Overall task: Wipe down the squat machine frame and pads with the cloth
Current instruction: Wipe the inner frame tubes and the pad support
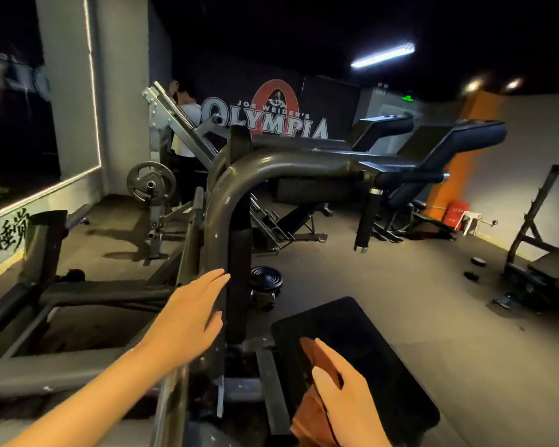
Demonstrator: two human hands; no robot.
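Near right, your right hand (346,395) grips the brown cloth (315,354) on the black vinyl pad (368,333) — its loose tail could snag the grey tubular frame (217,214) by your open left hand (188,317).

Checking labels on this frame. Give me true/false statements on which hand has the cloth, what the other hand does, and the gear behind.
1. The right hand holds the brown cloth on the black pad. True.
2. The left hand grips the cloth too. False: its fingers are straight, near the frame tube.
3. A weight plate sits on the machine behind. True.
4. The ceiling light is off. False: it is lit.
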